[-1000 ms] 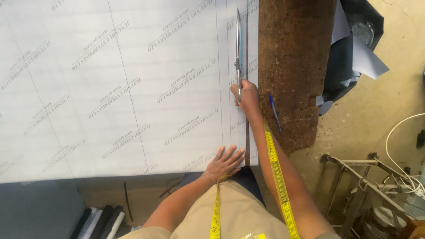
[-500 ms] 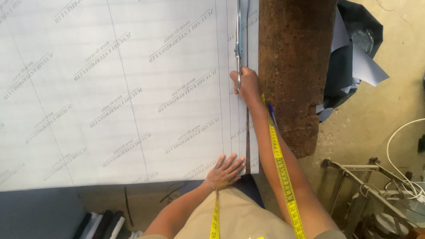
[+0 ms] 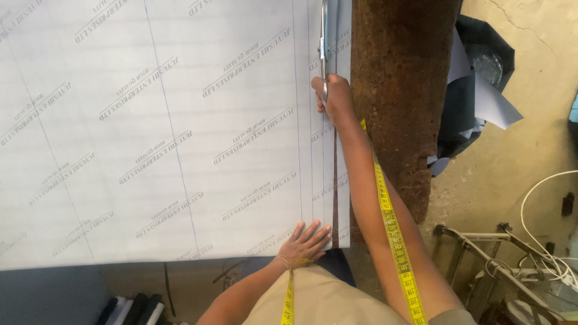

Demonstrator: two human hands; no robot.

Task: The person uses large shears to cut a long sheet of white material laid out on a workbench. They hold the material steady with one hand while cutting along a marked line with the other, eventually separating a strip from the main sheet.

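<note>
Two hands work a wide white sheet [image 3: 156, 132] ruled with faint lines, which runs out of frame at the left and top. The left hand [image 3: 305, 242] lies flat with fingers spread on the sheet's near edge, holding nothing. Ahead of it, the right hand [image 3: 333, 98] is closed around the handles of scissors [image 3: 324, 42], their blade tips cut off at the top; a cut slit runs from that hand back toward the near edge. A yellow tape [image 3: 391, 222] drapes along the right forearm. Right of that arm stands a rusty brown slab [image 3: 400, 90]; beyond it lie dark scraps [image 3: 475, 102], hard to make out.
</note>
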